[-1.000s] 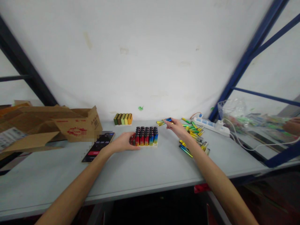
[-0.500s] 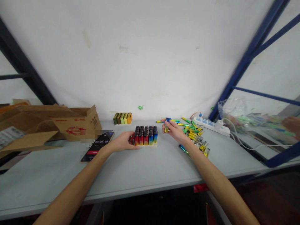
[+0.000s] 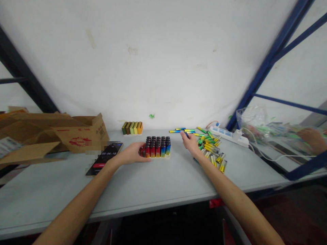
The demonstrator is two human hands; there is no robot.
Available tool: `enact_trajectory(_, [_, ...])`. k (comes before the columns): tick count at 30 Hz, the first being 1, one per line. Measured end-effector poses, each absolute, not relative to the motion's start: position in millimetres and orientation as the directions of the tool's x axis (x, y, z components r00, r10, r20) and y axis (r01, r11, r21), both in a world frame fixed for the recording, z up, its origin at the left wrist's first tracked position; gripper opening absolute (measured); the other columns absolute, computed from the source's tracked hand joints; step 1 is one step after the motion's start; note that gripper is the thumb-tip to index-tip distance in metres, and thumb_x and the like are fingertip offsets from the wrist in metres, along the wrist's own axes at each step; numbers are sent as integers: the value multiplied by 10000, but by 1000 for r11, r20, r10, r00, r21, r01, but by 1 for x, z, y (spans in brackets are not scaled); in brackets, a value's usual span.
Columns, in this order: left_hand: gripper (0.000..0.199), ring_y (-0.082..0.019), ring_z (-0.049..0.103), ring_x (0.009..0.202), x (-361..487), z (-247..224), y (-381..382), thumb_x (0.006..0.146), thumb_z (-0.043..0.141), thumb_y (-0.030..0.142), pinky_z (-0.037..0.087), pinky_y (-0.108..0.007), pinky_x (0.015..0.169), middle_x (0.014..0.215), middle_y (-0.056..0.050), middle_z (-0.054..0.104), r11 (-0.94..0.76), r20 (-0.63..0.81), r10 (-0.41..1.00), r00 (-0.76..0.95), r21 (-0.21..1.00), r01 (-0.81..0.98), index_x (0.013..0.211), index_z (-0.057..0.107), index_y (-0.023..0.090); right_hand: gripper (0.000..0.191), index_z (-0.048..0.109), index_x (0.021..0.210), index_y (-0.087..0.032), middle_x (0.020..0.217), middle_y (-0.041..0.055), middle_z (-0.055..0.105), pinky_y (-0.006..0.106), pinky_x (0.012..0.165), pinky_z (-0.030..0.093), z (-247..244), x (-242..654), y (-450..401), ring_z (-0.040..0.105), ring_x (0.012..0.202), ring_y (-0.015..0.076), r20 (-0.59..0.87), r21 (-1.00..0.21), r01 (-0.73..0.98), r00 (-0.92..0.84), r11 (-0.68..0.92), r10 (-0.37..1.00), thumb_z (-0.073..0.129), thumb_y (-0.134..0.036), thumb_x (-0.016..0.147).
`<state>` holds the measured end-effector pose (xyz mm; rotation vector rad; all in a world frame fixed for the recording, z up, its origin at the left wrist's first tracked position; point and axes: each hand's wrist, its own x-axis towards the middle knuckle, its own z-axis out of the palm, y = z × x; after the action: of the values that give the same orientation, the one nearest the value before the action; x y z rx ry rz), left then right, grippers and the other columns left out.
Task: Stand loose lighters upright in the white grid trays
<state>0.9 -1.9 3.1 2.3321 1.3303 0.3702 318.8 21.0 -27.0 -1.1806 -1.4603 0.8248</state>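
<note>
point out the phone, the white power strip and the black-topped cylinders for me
phone [image 3: 108,154]: head view, on its screen
white power strip [image 3: 226,134]: head view, middle of its body
black-topped cylinders [image 3: 158,151]: head view, red side of one in the front row

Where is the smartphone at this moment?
In the head view, the smartphone lies at left on the table, between the cardboard box and the left hand.

**Table [image 3: 153,183], left to right**

The carton [image 3: 81,137] sits left, the phone [image 3: 108,154] at its near right. Mid-table stands the near bundle [image 3: 158,148], the far bundle [image 3: 132,128] behind it, leftward. Right lies the loose pile [image 3: 211,147], then the power strip [image 3: 228,135].
</note>
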Motion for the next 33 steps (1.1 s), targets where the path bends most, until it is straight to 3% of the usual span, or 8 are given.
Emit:
enact_trajectory(3, [633, -239, 632, 733, 1, 4, -2, 661, 767, 674, 449, -305, 625, 836, -44, 704, -441, 15, 868, 497, 486, 755, 1004, 662, 153, 561, 336, 580, -256, 501, -44, 338, 260, 434, 245, -32, 320, 24, 318, 474, 112, 379, -880, 365, 155, 303, 913, 517, -716, 846])
enact_trajectory(7, [637, -244, 637, 741, 2, 5, -3, 651, 774, 670, 446, -302, 620, 843, -44, 711, -428, 7, 873, 487, 488, 761, 1008, 661, 155, 506, 346, 559, -252, 508, -31, 367, 261, 454, 263, -32, 319, 23, 346, 493, 122, 395, -849, 429, 129, 308, 910, 507, -622, 865])
enact_trajectory(11, [624, -242, 637, 736, 2, 5, -3, 654, 770, 663, 445, -300, 617, 837, -42, 709, -426, 2, 872, 490, 496, 756, 1001, 663, 156, 504, 402, 636, -246, 531, -45, 392, 247, 444, 278, -30, 314, 17, 353, 482, 116, 356, -880, 352, 39, 320, 934, 500, -667, 894])
enact_trajectory(16, [590, -230, 625, 726, 2, 3, -2, 644, 773, 661, 436, -293, 623, 828, -34, 702, -443, 32, 871, 491, 485, 754, 958, 666, 173, 447, 505, 942, -260, 622, -70, 464, 231, 483, 369, -17, 308, 4, 395, 491, 115, 373, -899, 196, -126, 391, 919, 485, -707, 939])
enact_trajectory(21, [593, -226, 618, 713, 2, 4, -3, 643, 778, 662, 428, -294, 613, 828, -38, 703, -445, 39, 871, 491, 490, 750, 961, 676, 172, 372, 633, 965, -227, 938, 61, 629, 310, 764, 514, 3, 309, -11, 601, 857, 187, 569, -710, 336, -246, 619, 785, 583, -595, 953])
enact_trajectory(23, [608, -223, 618, 710, 2, 4, -3, 635, 782, 660, 433, -294, 613, 830, -37, 707, -436, 38, 871, 490, 517, 736, 980, 685, 170, 370, 675, 971, -222, 884, 57, 630, 317, 755, 502, 8, 309, -16, 591, 824, 192, 590, -672, 379, -248, 637, 769, 616, -585, 938])
enact_trajectory(26, [617, -227, 623, 723, 2, 4, -4, 620, 787, 650, 447, -297, 626, 830, -36, 711, -420, 35, 877, 480, 542, 728, 994, 692, 169, 387, 679, 985, -212, 721, 6, 600, 295, 651, 469, 8, 307, -20, 552, 658, 159, 537, -722, 342, -270, 601, 799, 614, -591, 939])
enact_trajectory(33, [596, -225, 628, 716, 2, 3, -5, 629, 785, 647, 453, -296, 620, 813, -33, 709, -415, 27, 876, 482, 553, 722, 974, 677, 173, 365, 586, 1078, -228, 666, -42, 622, 270, 591, 503, -1, 305, -20, 607, 561, 140, 420, -803, 235, -427, 547, 801, 659, -551, 926])
